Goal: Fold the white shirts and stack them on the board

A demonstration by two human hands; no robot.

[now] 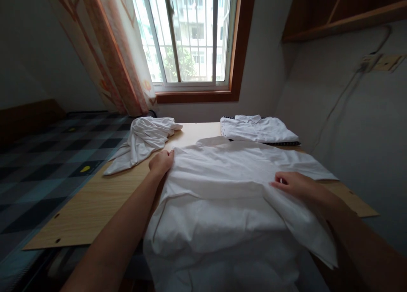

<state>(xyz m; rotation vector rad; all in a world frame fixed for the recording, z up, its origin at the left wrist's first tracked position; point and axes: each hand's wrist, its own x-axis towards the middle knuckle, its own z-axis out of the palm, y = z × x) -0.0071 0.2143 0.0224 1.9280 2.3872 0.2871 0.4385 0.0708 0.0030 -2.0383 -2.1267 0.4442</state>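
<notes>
A lightly creased white shirt spreads over the wood-grained worktop, draping past its near edge. The left hand has its grip clenched on the side edge; the right hand pinches the cloth. Beyond lie 1 rumpled garment and 1 flat folded shirt.

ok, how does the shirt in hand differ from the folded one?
The held shirt is spread wide; the folded shirt is a compact bundle. The held shirt drapes past the near edge of the board; the folded shirt sits at the far end. The left hand and right hand are on the held shirt; neither touches the folded shirt. Both are white.
</notes>
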